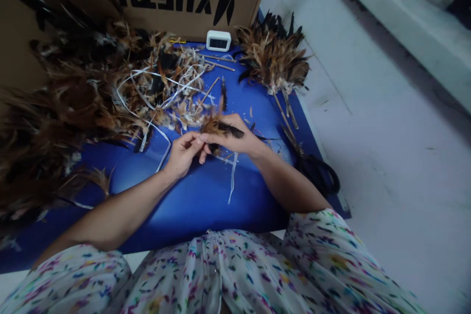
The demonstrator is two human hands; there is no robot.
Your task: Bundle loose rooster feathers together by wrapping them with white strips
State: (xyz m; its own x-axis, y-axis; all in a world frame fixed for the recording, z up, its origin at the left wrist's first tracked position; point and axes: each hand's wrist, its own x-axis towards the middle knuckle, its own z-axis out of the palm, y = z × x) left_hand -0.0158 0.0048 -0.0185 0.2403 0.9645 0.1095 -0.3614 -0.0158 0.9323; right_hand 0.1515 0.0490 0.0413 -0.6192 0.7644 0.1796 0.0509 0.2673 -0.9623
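Observation:
Over the middle of the blue table point(176, 216), my two hands meet around a small bunch of brown and black feathers point(215, 123). My left hand point(183, 153) pinches at the bunch's lower end, thumb against fingertips. Curled round the same bunch is my right hand point(235, 137), its thumb reaching to the left fingertips; a dark feather lies across it. What sits between the fingertips is too small to make out. A white ribbon point(233, 176) hangs or lies just below the hands.
Loose feathers point(84, 93) heap up at the left, with white string point(125, 100) across them. A feather bundle point(274, 56) on sticks lies back right, beside a white digital clock point(218, 41). Black scissors point(318, 171) rest at the right edge. A cardboard box point(162, 0) stands behind.

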